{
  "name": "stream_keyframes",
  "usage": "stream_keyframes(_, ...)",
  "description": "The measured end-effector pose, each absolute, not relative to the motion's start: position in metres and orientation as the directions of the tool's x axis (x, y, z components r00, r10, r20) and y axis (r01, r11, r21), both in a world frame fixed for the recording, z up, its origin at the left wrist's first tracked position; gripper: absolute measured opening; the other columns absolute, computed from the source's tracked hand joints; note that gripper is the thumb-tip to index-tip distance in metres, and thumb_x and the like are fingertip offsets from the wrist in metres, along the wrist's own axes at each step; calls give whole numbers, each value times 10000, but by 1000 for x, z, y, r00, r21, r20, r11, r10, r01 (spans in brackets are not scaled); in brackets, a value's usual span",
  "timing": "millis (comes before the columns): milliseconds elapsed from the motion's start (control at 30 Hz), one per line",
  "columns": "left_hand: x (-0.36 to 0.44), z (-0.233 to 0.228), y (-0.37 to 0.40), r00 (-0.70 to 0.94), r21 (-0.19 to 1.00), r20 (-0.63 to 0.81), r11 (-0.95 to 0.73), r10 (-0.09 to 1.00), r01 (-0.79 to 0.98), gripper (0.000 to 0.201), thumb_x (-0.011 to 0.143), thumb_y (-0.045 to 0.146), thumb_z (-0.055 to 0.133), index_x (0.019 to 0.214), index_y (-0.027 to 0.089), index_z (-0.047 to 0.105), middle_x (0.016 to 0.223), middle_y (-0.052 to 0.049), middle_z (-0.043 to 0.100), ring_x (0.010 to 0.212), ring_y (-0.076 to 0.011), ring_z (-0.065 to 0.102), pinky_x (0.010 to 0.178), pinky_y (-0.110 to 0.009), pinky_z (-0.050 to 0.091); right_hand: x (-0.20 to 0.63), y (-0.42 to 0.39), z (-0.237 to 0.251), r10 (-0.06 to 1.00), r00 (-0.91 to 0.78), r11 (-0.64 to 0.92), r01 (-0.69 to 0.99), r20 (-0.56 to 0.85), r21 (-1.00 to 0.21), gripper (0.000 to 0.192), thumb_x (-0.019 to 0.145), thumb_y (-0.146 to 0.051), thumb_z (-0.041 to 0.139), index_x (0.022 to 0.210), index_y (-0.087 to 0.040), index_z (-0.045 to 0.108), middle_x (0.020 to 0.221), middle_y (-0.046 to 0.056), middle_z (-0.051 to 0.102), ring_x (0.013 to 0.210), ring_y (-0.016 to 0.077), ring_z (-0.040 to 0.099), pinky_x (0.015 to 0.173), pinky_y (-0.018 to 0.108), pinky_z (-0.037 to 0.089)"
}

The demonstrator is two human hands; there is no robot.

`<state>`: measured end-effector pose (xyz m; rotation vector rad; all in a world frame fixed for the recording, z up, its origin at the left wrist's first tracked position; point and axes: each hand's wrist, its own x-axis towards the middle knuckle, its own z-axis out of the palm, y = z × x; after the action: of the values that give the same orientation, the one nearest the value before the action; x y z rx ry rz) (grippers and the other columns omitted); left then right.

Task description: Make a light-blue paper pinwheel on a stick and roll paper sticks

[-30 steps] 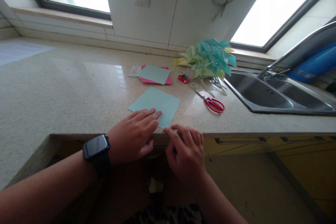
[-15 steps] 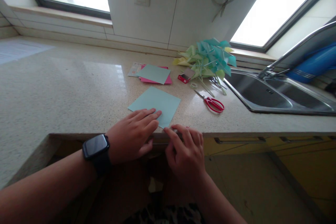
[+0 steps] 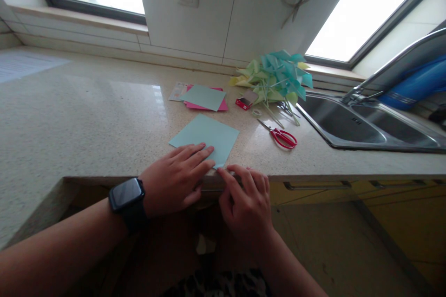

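Observation:
A pale blue square of paper point(image 3: 209, 137) lies on the stone counter point(image 3: 87, 116) near its front edge. My left hand point(image 3: 176, 178), with a black watch on the wrist, rests flat on the sheet's near side, fingers together and pressing it down. My right hand point(image 3: 245, 197) sits at the counter's edge just right of it, its fingertips touching the sheet's nearest corner. Neither hand lifts the paper off the counter.
Farther back lie a stack of blue and pink sheets point(image 3: 204, 98), a small red box point(image 3: 245, 101), red-handled scissors point(image 3: 282, 137) and a pile of blue and yellow-green paper pinwheels point(image 3: 277, 79). A steel sink point(image 3: 358, 125) with a tap is at the right.
Both hands stay at the sheet's near corner with almost no movement; the view has shifted slightly.

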<state>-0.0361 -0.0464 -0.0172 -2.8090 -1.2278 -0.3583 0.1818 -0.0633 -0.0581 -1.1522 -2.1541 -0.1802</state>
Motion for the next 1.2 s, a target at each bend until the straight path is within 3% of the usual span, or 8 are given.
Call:
stream_keyframes(167,-37,-18,-46,663,29,232,-686,712,727,409,894,224,566,1301,189,576,1541,-177,467,1422,-371,419,1137,-555,389,181,-63,-59,698,-380,585,792,608,-176,407,874,-158,622,1267,-245,676,1210,61,674,1045,290,532,970,497,427)
stream_keyframes(567,-36,-18,-46,673,-1,226,-690,704,723,447,874,211,579,1319,162,578,1538,-198,466,1408,-397,423,1126,-561,399,179,-62,-56,711,-391,562,816,585,-138,432,880,-177,606,1301,-252,662,1244,62,663,1049,299,528,949,503,418)
stream_keyframes(1200,-36,-18,-46,664,28,237,-688,709,725,333,876,245,593,1185,121,586,1515,-196,499,1427,-373,406,1151,-537,383,170,-60,-47,778,-389,493,865,494,-95,469,902,-229,586,1367,-281,618,1330,59,616,1086,298,504,963,509,368)
